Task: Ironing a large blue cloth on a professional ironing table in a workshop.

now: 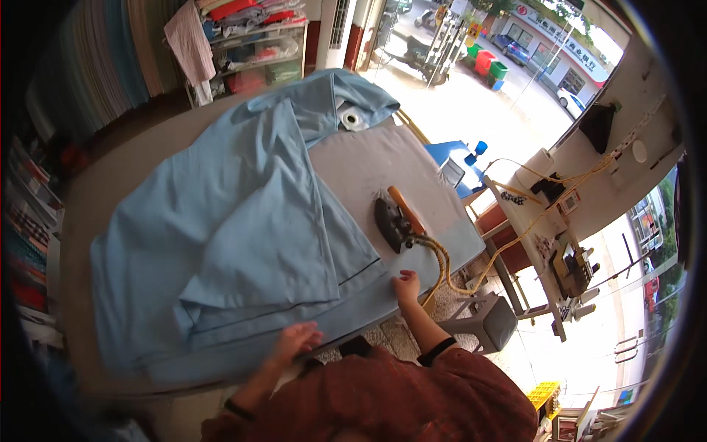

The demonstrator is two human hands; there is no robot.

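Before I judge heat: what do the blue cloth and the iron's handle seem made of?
Blue cloth: probably woven fabric, mostly matte, given its soft folds; fibre can't be told. Iron's handle: likely smooth wood by its orange-brown colour, though plastic is possible.

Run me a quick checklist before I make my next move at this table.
1. Iron apart from both hands: ok, a gap shows.
2. Iron cool: cannot tell by sight.
3. Blue cloth smooth: not ok, folds run across it.
4. Left hand empty: ok, it looks open, though blurred.
5. Right hand free of cloth: cannot tell; fingers curl.
6. White roll away from iron: ok.
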